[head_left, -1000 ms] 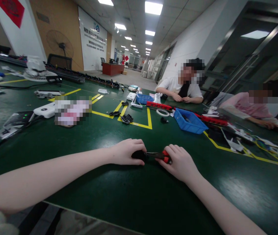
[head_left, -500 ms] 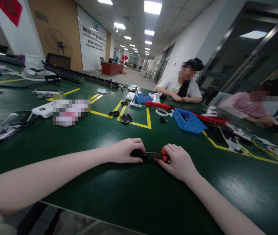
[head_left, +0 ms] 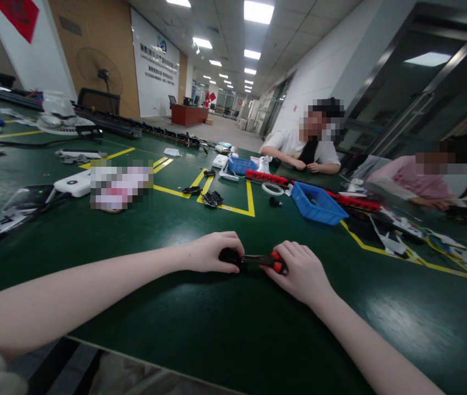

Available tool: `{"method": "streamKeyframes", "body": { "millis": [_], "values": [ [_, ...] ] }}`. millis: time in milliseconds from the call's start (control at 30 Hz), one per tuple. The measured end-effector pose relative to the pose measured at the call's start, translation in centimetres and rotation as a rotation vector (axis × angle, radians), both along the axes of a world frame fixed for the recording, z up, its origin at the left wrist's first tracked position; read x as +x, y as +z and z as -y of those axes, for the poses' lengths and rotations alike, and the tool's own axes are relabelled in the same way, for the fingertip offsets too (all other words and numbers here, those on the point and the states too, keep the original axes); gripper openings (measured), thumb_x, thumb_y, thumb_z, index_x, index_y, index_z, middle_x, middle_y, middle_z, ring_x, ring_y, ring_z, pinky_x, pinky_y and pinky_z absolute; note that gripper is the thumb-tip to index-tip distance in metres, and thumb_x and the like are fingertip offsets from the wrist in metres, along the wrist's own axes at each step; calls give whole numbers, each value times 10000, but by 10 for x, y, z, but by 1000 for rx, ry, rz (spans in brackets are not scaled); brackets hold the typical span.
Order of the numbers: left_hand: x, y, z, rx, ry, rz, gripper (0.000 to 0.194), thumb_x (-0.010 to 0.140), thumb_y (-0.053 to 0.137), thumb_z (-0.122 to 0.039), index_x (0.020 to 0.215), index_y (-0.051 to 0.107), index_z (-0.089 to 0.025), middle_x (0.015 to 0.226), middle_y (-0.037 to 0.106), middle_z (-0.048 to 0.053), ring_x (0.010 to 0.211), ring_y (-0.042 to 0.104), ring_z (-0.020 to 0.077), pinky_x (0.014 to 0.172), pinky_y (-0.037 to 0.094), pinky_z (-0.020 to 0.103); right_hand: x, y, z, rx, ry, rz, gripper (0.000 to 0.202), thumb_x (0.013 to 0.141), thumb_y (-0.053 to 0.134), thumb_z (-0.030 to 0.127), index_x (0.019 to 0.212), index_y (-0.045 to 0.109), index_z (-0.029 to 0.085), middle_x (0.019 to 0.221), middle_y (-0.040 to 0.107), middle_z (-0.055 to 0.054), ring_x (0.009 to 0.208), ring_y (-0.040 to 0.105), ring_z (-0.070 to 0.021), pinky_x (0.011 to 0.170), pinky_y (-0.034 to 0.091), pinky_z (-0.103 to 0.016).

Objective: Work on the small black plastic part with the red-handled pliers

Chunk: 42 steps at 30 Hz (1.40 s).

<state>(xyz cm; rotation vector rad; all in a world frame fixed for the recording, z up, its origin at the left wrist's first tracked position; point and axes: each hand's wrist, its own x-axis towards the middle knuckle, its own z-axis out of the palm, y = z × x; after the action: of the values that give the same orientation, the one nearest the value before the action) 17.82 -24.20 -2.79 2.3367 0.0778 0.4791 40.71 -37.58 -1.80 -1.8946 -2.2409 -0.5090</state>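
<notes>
Near the middle of the green table (head_left: pixel 200 323), my left hand (head_left: pixel 217 252) is closed around a small black part (head_left: pixel 230 256). My right hand (head_left: pixel 301 271) grips pliers (head_left: pixel 276 262) with red and black handles. The jaws of the pliers point left and reach the right side of the black part; whether they clamp it is too small to tell. Beyond my hands, several small black parts (head_left: pixel 212 198) lie by yellow tape lines, and another black piece (head_left: pixel 275 202) lies left of a blue bin (head_left: pixel 318 203).
A phone (head_left: pixel 120 189) and a white device (head_left: pixel 74 184) lie at the left. Red strips (head_left: pixel 266 176), a smaller blue bin (head_left: pixel 241 165) and a white ring (head_left: pixel 272 189) are farther back. Two people sit across the table at the right, with cables (head_left: pixel 451 249) before one.
The black part in my left hand has turned slightly. Both hands stay in nearly the same place, and the person at the far right has shifted their hands a little.
</notes>
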Motion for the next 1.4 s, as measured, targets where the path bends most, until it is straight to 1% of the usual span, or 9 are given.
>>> {"method": "streamKeyframes", "body": {
  "millis": [300,633,867,1133,1400],
  "values": [
    [1,-2,-1,14,-1,10,258,776,711,-257,990,613,-150,1007,567,55,883,563,162,773,470,275,-1,0,1,-43,11,-7,275,839,558,464,818,539,191,836,592,-70,747,530,-198,653,377,-320],
    [4,-8,-3,-6,-12,58,283,751,738,-245,985,613,-146,1019,562,62,906,564,170,799,470,290,0,-1,0,-77,-9,-60,288,846,540,486,797,532,203,814,588,-54,723,528,-186,627,378,-306],
    [3,-6,-3,7,-17,25,259,774,715,-250,990,613,-150,1024,566,60,914,571,171,810,468,290,-2,0,1,-41,-12,-7,290,838,555,478,810,546,190,826,593,-66,733,526,-194,643,376,-318],
    [2,-6,-3,10,-19,25,265,780,712,-238,1007,614,-144,1044,576,69,942,578,177,838,467,296,0,-1,1,-42,3,-66,270,846,546,470,806,533,203,814,587,-54,715,528,-180,619,376,-302],
    [2,-5,-3,21,-23,21,253,783,710,-231,1000,616,-142,1048,577,70,936,580,177,832,472,296,2,-1,-1,-84,-3,-88,270,836,560,468,806,531,202,805,579,-43,701,522,-172,613,380,-298]
  ]
}}
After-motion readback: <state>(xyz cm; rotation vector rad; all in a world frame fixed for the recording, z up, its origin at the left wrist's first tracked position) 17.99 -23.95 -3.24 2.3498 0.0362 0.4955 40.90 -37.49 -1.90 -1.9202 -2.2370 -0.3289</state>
